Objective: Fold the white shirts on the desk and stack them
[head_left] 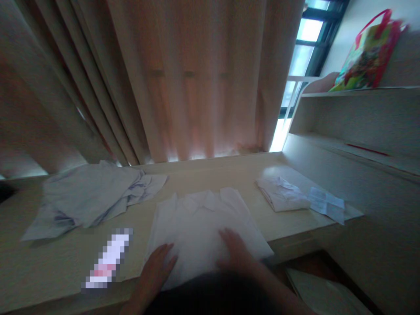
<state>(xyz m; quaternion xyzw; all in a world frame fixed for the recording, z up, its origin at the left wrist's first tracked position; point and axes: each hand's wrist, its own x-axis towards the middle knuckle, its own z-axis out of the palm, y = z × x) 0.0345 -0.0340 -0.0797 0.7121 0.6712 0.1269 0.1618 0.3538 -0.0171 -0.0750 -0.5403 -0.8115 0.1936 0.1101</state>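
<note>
A white collared shirt [200,232] lies spread on the table in front of me, its collar toward the curtain and its lower part hanging toward my body. On the shirt's left side rests my left hand [159,264], thumb apart from the fingers. My right hand [234,251] lies on the right half of the shirt with its fingers stretched out, slightly blurred. Neither hand grips the cloth. My dark clothing covers the shirt's nearest part.
A rumpled pale garment [88,192] lies at the left, with a blurred-out phone-shaped object [108,260] nearer me. Folded white clothing [284,194] and a clear packet [326,203] lie at the right. A shelf unit [354,118] bearing a colourful bag [369,57] borders the table [229,170].
</note>
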